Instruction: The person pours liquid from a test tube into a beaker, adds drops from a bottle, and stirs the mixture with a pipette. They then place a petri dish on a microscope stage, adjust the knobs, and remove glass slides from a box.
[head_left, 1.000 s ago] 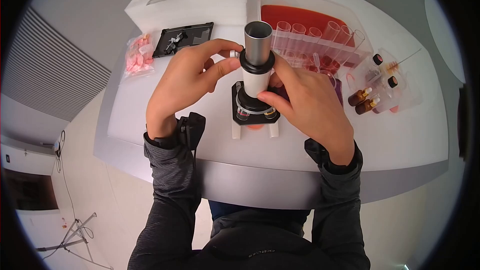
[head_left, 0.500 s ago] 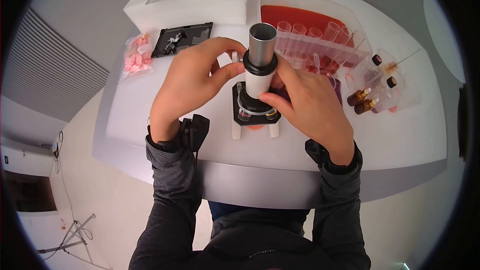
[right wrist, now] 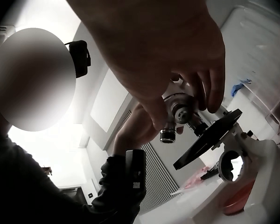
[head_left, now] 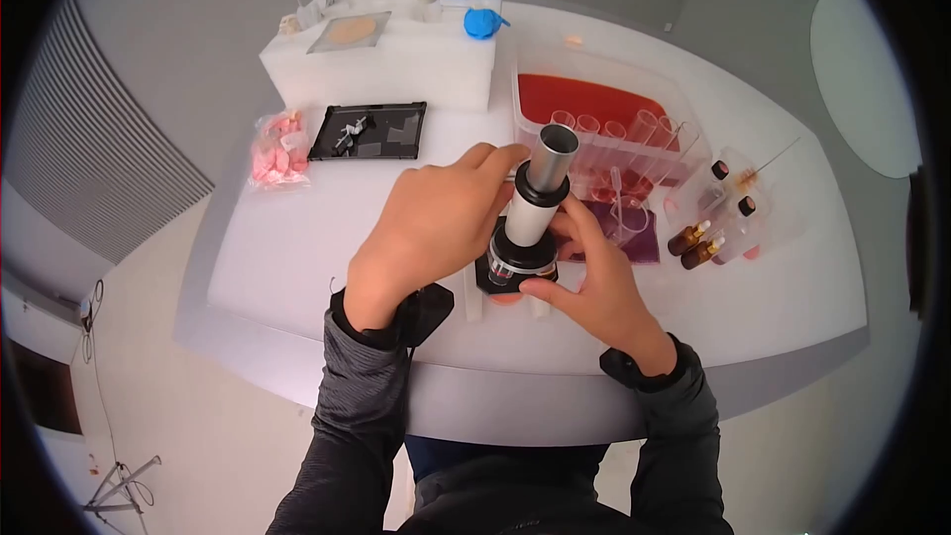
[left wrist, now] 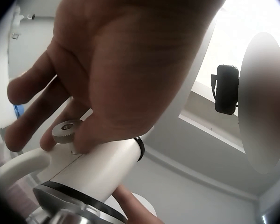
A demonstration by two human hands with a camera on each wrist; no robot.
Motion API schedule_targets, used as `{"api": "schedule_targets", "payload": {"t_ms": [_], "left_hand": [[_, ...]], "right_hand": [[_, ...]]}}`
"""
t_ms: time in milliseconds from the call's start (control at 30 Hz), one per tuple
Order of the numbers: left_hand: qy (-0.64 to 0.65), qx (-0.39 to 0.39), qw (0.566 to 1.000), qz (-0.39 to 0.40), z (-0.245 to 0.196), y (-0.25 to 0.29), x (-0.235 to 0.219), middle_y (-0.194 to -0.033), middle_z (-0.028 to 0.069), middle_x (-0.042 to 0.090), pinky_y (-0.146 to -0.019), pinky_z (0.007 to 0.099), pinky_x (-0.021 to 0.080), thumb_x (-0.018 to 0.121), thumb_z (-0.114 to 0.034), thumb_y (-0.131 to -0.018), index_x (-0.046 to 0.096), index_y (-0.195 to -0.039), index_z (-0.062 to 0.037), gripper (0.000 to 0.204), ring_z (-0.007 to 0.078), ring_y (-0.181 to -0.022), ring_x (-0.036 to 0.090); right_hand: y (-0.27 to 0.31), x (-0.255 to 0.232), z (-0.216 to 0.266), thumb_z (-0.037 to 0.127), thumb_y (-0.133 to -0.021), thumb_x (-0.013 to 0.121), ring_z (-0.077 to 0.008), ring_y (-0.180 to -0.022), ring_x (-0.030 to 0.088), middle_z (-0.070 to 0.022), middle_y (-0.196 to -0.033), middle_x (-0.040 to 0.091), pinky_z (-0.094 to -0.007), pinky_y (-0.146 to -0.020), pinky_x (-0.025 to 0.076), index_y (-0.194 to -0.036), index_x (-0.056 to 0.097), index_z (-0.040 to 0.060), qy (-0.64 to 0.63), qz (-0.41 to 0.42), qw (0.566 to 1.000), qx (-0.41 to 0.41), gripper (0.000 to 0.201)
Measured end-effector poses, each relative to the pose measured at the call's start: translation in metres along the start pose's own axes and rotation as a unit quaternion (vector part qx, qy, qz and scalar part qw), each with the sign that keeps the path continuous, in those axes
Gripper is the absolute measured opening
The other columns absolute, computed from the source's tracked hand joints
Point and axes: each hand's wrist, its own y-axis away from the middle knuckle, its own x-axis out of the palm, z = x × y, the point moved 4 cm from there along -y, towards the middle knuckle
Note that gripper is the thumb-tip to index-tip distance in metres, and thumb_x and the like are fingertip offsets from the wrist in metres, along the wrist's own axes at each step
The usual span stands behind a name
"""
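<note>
A white microscope (head_left: 528,221) with a silver eyepiece tube (head_left: 553,159) stands near the table's front. The left hand (head_left: 426,223) is at the upper part of its body; the left wrist view shows thumb and a finger pinching a ridged metal knob (left wrist: 66,132). Around the lower body, by the black objective turret (head_left: 523,256), the right hand (head_left: 606,287) curls its thumb and fingers. Objectives (right wrist: 168,134) hang above the black stage (right wrist: 209,139) in the right wrist view.
Behind are a white foam block (head_left: 381,79) and a clear bin (head_left: 684,129) of red liquid. Test tubes (head_left: 614,139), brown dropper bottles (head_left: 690,238) and a purple cloth (head_left: 644,248) lie right. A black tray (head_left: 396,134) and pink bag (head_left: 280,160) lie left.
The head view has shifted, so the table sits lower in it. The tube leans further right, and the left hand has moved right and turned, its back now covering the thumb.
</note>
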Motion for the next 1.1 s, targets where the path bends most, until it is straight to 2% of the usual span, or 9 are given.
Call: {"api": "schedule_targets", "payload": {"t_ms": [167,267,600,700,800,833,900,1033,1100], "left_hand": [[-0.012,-0.011,1.000,0.008,-0.005,-0.001,0.000,-0.106,0.0112,0.064,-0.064,0.0424,0.052,0.057,-0.009,-0.089,0.056,-0.123,-0.0080,0.033,0.0347,-0.074,0.066],[-0.016,0.000,1.000,-0.003,-0.006,0.000,0.000,-0.110,0.0110,0.063,-0.066,0.0423,0.052,0.056,-0.007,-0.089,0.056,-0.123,-0.0069,0.034,0.0345,-0.076,0.066],[-0.012,-0.005,1.000,0.013,-0.008,-0.001,0.000,-0.118,0.0102,0.063,-0.068,0.0427,0.053,0.055,-0.004,-0.088,0.056,-0.123,-0.0045,0.034,0.0341,-0.077,0.066],[-0.012,-0.005,1.000,0.019,-0.006,0.000,0.000,-0.119,0.0101,0.062,-0.068,0.0430,0.052,0.054,-0.004,-0.088,0.055,-0.124,-0.0046,0.035,0.0341,-0.077,0.066],[0.012,-0.013,1.000,0.022,-0.006,-0.001,-0.001,-0.119,0.0123,0.061,-0.070,0.0455,0.051,0.055,-0.004,-0.088,0.055,-0.114,-0.0014,0.026,0.0392,-0.082,0.063],[0.024,-0.018,0.999,0.023,-0.006,-0.001,-0.001,-0.118,0.0135,0.061,-0.071,0.0467,0.050,0.056,-0.003,-0.088,0.055,-0.109,0.0002,0.022,0.0418,-0.084,0.062],[0.021,-0.020,0.999,0.025,-0.008,-0.001,-0.001,-0.118,0.0135,0.061,-0.070,0.0467,0.050,0.056,-0.003,-0.088,0.055,-0.110,0.0003,0.022,0.0417,-0.084,0.062],[0.020,-0.019,0.999,0.033,-0.007,-0.001,-0.001,-0.117,0.0136,0.061,-0.070,0.0466,0.050,0.056,-0.003,-0.087,0.054,-0.111,0.0002,0.023,0.0416,-0.084,0.062],[0.002,-0.002,1.000,0.019,-0.006,0.000,0.000,-0.118,0.0112,0.062,-0.068,0.0444,0.051,0.055,-0.004,-0.088,0.055,-0.120,-0.0030,0.032,0.0373,-0.078,0.064]], "right_hand": [[0.010,0.004,0.000,0.013,-0.074,0.081,-0.0270,-0.096,0.066,-0.0163,-0.117,0.065,-0.0333,-0.083,0.052,-0.138,0.038,0.0048,0.000,-0.082,0.997,0.017,0.077],[0.013,0.008,-0.009,0.012,-0.076,0.079,-0.0268,-0.098,0.066,-0.0160,-0.113,0.066,-0.0334,-0.085,0.051,-0.126,0.041,0.0039,-0.010,-0.067,0.993,0.095,0.064],[0.008,0.008,-0.008,0.008,-0.081,0.074,-0.0253,-0.108,0.064,-0.0158,-0.110,0.068,-0.0344,-0.098,0.044,-0.119,0.044,0.0020,-0.052,-0.025,0.996,0.073,0.048],[0.004,0.011,-0.017,0.007,-0.083,0.071,-0.0236,-0.107,0.064,-0.0160,-0.111,0.068,-0.0341,-0.097,0.044,-0.121,0.044,0.0012,-0.130,0.002,0.984,0.120,0.047],[0.003,0.012,-0.015,0.005,-0.083,0.070,-0.0236,-0.099,0.065,-0.0133,-0.107,0.068,-0.0337,-0.091,0.047,-0.118,0.050,0.0019,-0.110,-0.028,0.991,0.070,0.041],[0.002,0.009,-0.014,0.006,-0.082,0.071,-0.0241,-0.096,0.065,-0.0125,-0.105,0.067,-0.0339,-0.089,0.048,-0.116,0.052,0.0025,-0.048,-0.043,0.997,0.053,0.039],[-0.001,0.002,-0.012,0.006,-0.081,0.072,-0.0251,-0.092,0.064,-0.0108,-0.100,0.066,-0.0344,-0.084,0.049,-0.112,0.057,0.0039,0.076,-0.073,0.994,0.018,0.034],[0.005,-0.006,-0.012,0.009,-0.078,0.076,-0.0261,-0.089,0.063,-0.0084,-0.097,0.065,-0.0349,-0.080,0.050,-0.106,0.062,0.0057,0.126,-0.139,0.982,-0.036,0.031],[0.015,-0.010,-0.015,0.012,-0.077,0.078,-0.0251,-0.090,0.064,-0.0079,-0.098,0.066,-0.0348,-0.080,0.050,-0.107,0.062,0.0059,0.123,-0.153,0.980,-0.040,0.034]]}}
